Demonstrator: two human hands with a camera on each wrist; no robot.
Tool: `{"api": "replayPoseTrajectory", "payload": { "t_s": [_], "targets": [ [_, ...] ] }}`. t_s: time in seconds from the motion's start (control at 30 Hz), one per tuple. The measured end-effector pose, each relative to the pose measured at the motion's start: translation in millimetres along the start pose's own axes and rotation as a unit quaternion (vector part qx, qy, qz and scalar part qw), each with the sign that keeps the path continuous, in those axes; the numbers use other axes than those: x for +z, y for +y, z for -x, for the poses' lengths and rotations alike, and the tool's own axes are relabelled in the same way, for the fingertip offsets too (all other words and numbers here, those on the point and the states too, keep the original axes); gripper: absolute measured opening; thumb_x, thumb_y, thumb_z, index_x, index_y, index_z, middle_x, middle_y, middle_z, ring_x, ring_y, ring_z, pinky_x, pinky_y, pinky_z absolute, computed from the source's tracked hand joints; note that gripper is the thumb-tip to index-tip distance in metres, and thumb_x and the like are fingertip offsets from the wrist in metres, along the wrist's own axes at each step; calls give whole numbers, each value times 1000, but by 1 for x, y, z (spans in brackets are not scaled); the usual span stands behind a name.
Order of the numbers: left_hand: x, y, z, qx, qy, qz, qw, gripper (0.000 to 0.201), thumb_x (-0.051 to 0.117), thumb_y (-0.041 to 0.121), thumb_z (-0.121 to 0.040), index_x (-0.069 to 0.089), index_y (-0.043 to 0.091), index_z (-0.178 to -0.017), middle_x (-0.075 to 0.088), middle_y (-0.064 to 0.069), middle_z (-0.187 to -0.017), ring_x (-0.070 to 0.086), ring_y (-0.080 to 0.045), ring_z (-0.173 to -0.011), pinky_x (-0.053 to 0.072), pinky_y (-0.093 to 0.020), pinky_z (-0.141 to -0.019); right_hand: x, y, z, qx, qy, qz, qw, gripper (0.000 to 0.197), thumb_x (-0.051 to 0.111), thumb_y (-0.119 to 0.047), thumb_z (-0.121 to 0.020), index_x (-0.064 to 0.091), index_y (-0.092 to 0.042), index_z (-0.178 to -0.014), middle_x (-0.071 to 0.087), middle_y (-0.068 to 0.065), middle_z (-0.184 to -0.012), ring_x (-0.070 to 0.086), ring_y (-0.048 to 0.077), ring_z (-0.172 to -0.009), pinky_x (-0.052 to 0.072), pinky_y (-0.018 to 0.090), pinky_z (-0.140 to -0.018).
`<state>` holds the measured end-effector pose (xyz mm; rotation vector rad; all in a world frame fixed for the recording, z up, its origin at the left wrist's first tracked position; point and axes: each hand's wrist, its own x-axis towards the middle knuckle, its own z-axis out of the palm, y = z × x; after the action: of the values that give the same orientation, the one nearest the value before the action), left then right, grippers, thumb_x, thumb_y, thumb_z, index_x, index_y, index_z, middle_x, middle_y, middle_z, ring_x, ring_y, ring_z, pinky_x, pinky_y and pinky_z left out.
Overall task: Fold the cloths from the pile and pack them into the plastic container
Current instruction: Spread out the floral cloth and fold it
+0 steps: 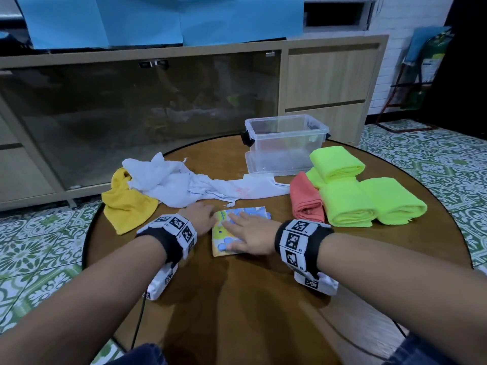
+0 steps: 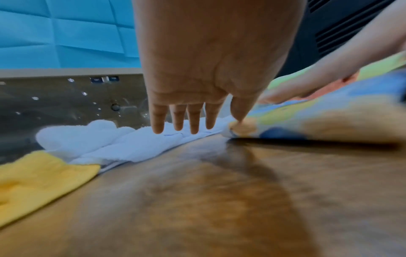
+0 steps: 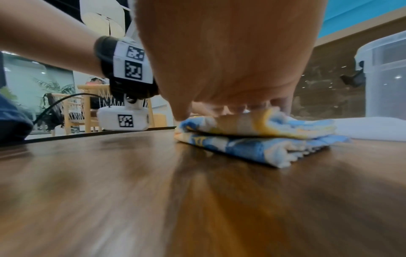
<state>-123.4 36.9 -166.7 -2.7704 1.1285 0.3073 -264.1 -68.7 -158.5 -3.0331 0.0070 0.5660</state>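
Flat on the folded patterned cloth (image 1: 238, 230) near the front of the round desk (image 1: 237, 299): right hand (image 1: 247, 237), fingers spread and pressing; left hand (image 1: 201, 216) relaxed and spread at its left edge, thumb touching. Likely risk: layers springing apart once pressure lifts. Behind, unfolded white cloth (image 1: 174, 180) and yellow cloth (image 1: 126, 206); plastic container (image 1: 286, 143) apparently unpacked. No readable writing or brands; only square coded markers on wristbands.

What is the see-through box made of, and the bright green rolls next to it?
The box looks like clear, smooth plastic: you can see through its walls, and they shine a little. The green rolls look like soft, fuzzy cloth, probably microfibre towels, since they bend into rounded folds.
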Motion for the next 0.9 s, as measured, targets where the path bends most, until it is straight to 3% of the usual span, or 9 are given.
{"api": "replayPoseTrajectory", "payload": {
  "t_s": [0.13,0.2,0.43,0.53,0.6,0.63,0.7,0.8,0.9],
  "targets": [
    [1,-15,-17,-68,5,-104,992,42,34,30,-99,36,22,-141,14,-7,-153,20,-25,-139,33,-43,-106,7,-1,-5,1,-28,46,999,68,28,-48,-99,-7,-22,-150,-12,6,-158,-9,29,-145,2,45,-118],
    [4,-24,-25,-103,-2,-85,991,42,32,20,-97,39,21,-139,12,-8,-152,26,-27,-136,35,-43,-105,9,1,-2,-5,-23,49,999,65,27,-45,-100,-7,-22,-150,-11,5,-158,-8,28,-146,2,44,-118],
    [-7,-17,-20,-133,2,-55,990,29,37,13,-95,55,11,-118,55,-6,-122,53,-22,-112,44,-32,-92,15,12,25,-2,-62,65,996,70,32,-47,-99,-9,-24,-150,-13,2,-158,-8,26,-146,7,45,-118],
    [-20,-13,-15,-98,9,-2,995,24,42,21,-94,63,10,-94,62,-6,-93,54,-17,-80,46,-29,-79,5,11,41,10,-50,64,997,67,31,-56,-95,15,-19,-150,14,6,-157,16,27,-143,29,44,-109],
    [-24,-5,-9,-97,16,51,994,30,48,24,-94,55,11,-67,51,-2,-67,48,-16,-66,41,-27,-64,-4,11,46,14,36,65,997,57,27,-52,-98,50,-9,-127,50,12,-130,48,29,-119,40,35,-82],
    [-28,0,-3,-93,16,96,991,30,51,24,-92,57,10,-66,49,-2,-62,47,-16,-62,38,-25,-57,-8,12,48,12,83,64,994,53,27,-48,-99,57,-7,-114,58,13,-116,54,29,-106,39,33,-73],
    [-35,11,4,-71,-6,154,985,27,53,26,-91,64,5,-77,53,-6,-65,46,-17,-61,35,-24,-55,-9,17,48,6,120,42,992,42,34,-39,-100,56,-8,-118,57,12,-118,54,29,-109,43,35,-78],
    [-45,21,5,-16,-5,182,983,31,48,33,-96,64,8,-104,62,-10,-97,55,-23,-90,37,-24,-68,0,24,47,23,-2,17,1000,60,41,-43,-97,23,-17,-148,26,10,-151,32,27,-136,33,41,-107],
    [-38,19,10,27,-24,151,988,51,58,41,-89,46,19,-133,54,-13,-123,53,-29,-113,44,-32,-88,7,26,51,40,-57,18,997,68,37,-50,-96,8,-22,-151,8,6,-158,18,28,-143,23,43,-114]
  ]
}}
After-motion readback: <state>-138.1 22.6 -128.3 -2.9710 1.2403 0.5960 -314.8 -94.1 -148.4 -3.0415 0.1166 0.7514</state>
